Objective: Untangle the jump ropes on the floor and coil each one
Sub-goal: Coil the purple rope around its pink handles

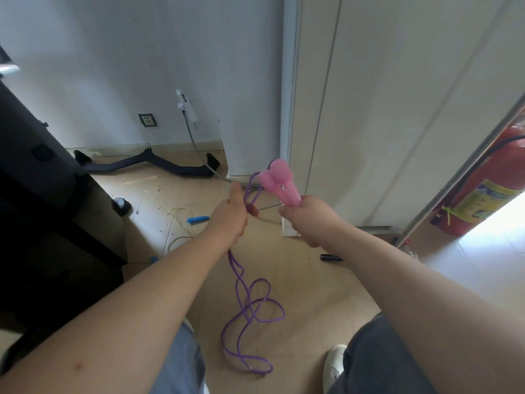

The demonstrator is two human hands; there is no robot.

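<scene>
Fingers (290, 213) of the right hand (309, 220) are curled tight round the lower ends of two pink handles (279, 180), which are held side by side and point up and away toward the white door frame (288, 109); the left hand (227, 220), just beside it, has its thumb raised and its fingertips closed on several strands of the purple rope (250, 311); short loops of that rope run between the two hands, from the left hand's grip up to the handles; below the left hand the rope hangs down in a twisted pair and spreads into loose, crossing loops on the tan floor (312, 294) between the person's knees; a second jump rope lies on the floor to the left, well apart from the hands, with a blue handle (198, 220) and a pale cord (181, 234) curving away from it; a small black object (331, 257) lies on the floor under the right forearm, and I cannot tell what it is; a red fire extinguisher (488, 191) stands at the right, a black curved bar (142, 166) lies along the wall, and a white shoe (335, 365) shows at the bottom edge.
</scene>
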